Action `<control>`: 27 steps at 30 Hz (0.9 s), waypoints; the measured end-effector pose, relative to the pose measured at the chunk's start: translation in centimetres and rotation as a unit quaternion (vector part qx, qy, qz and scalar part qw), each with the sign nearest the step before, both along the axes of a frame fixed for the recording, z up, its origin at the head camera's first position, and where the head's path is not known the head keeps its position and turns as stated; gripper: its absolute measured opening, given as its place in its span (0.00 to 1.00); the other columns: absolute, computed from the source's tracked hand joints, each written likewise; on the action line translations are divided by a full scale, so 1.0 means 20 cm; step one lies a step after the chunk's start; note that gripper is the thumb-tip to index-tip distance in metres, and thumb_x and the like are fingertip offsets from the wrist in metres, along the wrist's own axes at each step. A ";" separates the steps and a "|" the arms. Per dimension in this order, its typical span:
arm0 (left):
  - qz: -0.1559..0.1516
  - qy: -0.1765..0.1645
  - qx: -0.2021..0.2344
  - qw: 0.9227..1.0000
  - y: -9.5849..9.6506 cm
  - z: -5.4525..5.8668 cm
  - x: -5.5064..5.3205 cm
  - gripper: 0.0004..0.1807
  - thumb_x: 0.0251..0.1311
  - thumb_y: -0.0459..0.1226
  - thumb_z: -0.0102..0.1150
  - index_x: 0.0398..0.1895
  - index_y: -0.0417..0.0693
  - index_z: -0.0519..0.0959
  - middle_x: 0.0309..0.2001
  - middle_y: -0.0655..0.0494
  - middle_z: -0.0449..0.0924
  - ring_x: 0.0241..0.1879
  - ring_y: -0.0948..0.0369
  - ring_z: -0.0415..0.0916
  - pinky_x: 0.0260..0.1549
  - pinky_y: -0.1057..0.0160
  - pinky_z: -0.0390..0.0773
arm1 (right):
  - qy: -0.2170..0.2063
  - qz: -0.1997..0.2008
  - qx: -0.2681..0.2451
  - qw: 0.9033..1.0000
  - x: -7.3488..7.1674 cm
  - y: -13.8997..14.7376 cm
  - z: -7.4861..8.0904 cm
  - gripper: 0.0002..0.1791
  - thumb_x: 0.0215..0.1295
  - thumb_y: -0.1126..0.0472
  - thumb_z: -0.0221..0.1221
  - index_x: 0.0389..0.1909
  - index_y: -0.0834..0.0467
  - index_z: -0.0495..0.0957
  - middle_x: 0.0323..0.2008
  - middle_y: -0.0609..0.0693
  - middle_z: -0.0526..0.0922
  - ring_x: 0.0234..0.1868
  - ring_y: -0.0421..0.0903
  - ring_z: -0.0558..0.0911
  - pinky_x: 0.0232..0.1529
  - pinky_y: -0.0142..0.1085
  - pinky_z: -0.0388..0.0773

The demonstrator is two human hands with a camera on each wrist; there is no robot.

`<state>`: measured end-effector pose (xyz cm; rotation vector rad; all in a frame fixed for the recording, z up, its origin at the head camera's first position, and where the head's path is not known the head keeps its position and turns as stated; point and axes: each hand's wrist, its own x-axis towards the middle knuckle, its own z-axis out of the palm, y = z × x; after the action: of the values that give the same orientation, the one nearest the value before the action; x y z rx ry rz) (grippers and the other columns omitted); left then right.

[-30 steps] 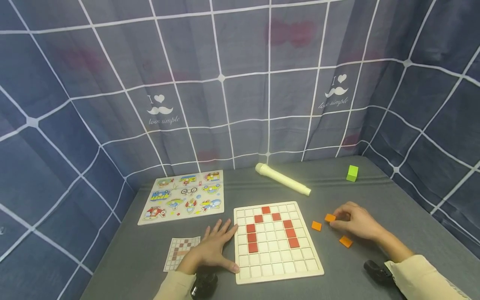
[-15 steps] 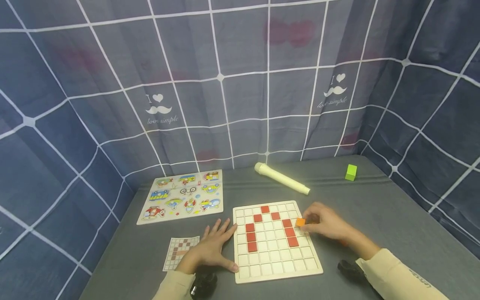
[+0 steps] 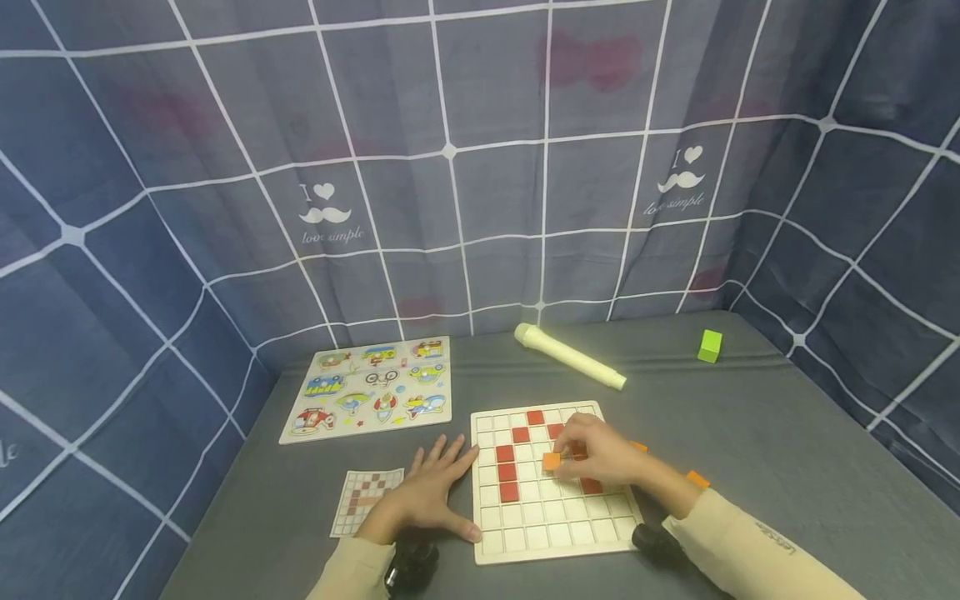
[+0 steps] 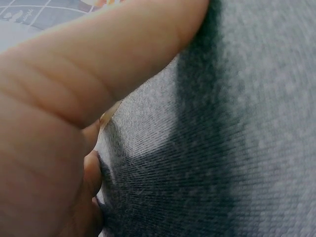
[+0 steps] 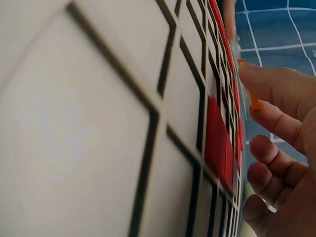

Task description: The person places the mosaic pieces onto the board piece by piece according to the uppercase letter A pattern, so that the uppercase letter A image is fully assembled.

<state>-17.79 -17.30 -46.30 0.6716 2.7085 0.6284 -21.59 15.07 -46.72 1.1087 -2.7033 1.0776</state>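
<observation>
My right hand (image 3: 600, 454) pinches a small orange square tile (image 3: 551, 462) between thumb and forefinger, close over the middle of the white grid board (image 3: 525, 537). In the right wrist view the orange tile (image 5: 255, 101) shows between the fingertips, the other fingers loosely bent. Red tiles (image 3: 507, 472) form an arch in the board's cells; the right hand hides part of its right side. Spread out flat, my left hand (image 3: 431, 498) has its thumb at the board's lower left edge. The left wrist view shows mostly its thumb (image 4: 98, 64) over grey cloth.
A printed grid card (image 3: 352, 504) lies partly under the left forearm. Behind are a vehicle puzzle board (image 3: 360, 429), a pale microphone-shaped stick (image 3: 570, 357) and a green block (image 3: 709, 346). Loose orange tiles (image 3: 697, 480) lie right of the grid board, by the right forearm.
My right hand has picked an orange tile off the table right of the board and carried it left over the board's middle. The left hand has stayed in place.
</observation>
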 end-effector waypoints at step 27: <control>0.004 0.004 -0.006 1.000 0.01 0.00 0.01 0.67 0.35 0.62 0.77 0.78 0.52 0.52 0.80 0.41 0.41 0.78 0.36 0.33 0.70 0.27 0.35 | 0.001 0.004 0.048 0.999 0.02 -0.18 -0.01 0.12 0.55 0.53 0.70 0.38 0.53 0.87 0.34 0.42 0.78 0.38 0.37 0.73 0.38 0.27 0.71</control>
<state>-17.52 -17.11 -46.28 0.6617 2.7225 0.6114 -21.11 11.56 -46.85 1.1332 -2.7778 0.9574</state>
